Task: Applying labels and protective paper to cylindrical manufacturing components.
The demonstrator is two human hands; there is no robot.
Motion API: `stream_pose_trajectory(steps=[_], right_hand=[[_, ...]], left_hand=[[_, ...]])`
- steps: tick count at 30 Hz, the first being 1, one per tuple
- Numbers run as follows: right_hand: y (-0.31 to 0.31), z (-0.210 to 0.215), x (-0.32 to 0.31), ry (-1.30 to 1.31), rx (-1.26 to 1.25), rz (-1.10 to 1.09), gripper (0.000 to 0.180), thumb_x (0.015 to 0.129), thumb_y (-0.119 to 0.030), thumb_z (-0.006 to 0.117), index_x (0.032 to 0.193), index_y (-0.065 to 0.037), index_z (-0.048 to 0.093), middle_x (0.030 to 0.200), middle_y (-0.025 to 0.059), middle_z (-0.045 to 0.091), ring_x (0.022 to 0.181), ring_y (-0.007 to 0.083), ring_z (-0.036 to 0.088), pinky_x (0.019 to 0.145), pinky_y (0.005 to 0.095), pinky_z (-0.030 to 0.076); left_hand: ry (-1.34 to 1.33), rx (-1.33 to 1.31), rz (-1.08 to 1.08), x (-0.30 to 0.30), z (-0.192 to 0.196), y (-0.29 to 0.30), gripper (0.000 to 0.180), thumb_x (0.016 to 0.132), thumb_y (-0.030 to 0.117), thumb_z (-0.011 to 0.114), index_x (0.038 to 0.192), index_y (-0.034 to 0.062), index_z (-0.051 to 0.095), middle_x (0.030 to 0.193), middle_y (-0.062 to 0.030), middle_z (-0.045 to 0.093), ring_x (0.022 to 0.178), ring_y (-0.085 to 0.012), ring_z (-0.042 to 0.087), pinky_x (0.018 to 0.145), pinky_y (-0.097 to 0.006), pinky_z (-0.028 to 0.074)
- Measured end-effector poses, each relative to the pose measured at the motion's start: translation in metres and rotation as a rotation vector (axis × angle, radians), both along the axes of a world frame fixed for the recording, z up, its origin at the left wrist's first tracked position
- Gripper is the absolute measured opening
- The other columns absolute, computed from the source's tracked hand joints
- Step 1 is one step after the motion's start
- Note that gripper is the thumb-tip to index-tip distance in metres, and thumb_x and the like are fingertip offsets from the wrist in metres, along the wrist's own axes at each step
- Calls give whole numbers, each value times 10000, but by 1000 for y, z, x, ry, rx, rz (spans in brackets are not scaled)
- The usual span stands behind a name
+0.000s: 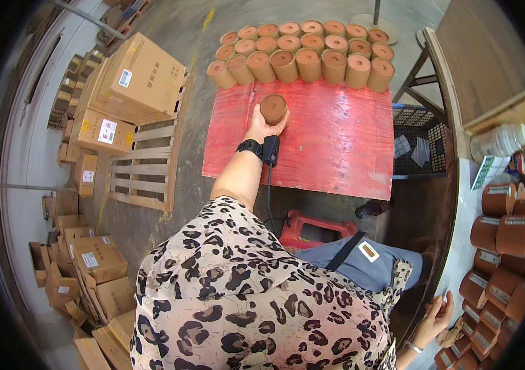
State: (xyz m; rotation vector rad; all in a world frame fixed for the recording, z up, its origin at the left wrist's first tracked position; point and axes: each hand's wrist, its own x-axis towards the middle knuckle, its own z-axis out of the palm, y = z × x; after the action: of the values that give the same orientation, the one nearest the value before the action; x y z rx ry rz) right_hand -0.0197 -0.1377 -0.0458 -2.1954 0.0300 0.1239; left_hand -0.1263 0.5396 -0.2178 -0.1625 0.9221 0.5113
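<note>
My left hand (261,127), with a black watch at the wrist, is closed around a short clay-coloured cylinder (274,108) with a small hole in its top. It holds the cylinder over the near-left part of a red board (330,142). Along the board's far edge, several similar cylinders (308,63) stand upright in close rows. My right hand (436,316) is low at the right, beside the edge of a bench (450,246); its fingers are loosely bent and slightly apart, and nothing shows in them.
Brown-orange blocks (512,237) with pale metallic strips are stacked on the right bench near a clear plastic jar (500,142). A dark crate (419,139) sits beside the board, a red stool (315,229) below it. Cardboard boxes (142,77) and a wooden pallet (151,151) are left.
</note>
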Motion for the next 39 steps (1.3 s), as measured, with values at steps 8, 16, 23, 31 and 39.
stream_pose_trajectory(steps=[8,16,23,31,39], right_hand=[[-21,-14,17,-18,-126,59,345,1015,-186,605,1308,-6,588,781,-32,514,641,35,420,546,197,337],[-30,-19,22,-82,-235,85,356,992,-199,632,1284,3,602,769,-21,496,643,71,425,551,234,347],[-5,2,16,-176,-329,107,352,947,-220,698,1207,13,655,903,98,600,771,174,550,670,280,456],[32,29,5,-248,-414,109,339,903,-227,763,1113,33,707,1014,212,703,879,272,672,778,330,562],[57,45,8,-427,-434,240,281,911,-227,755,982,42,717,715,149,636,561,228,560,488,357,436]], left_hand=[[120,110,224,31,-15,-26,741,881,240,780,1465,89,349,1460,-145,379,1262,-371,473,1015,-502,539],[410,320,554,27,-34,22,777,848,90,778,1457,44,297,1483,-162,375,1195,-349,544,848,-429,642],[576,320,654,-24,-24,98,703,899,154,741,1463,20,343,1445,-174,452,1169,-355,592,841,-418,644],[710,415,540,-65,0,132,588,938,178,702,1429,20,419,1465,-147,439,1185,-337,577,847,-397,636],[588,482,549,-79,-19,161,544,986,170,633,1450,27,389,1489,-158,400,1270,-339,506,901,-422,616]])
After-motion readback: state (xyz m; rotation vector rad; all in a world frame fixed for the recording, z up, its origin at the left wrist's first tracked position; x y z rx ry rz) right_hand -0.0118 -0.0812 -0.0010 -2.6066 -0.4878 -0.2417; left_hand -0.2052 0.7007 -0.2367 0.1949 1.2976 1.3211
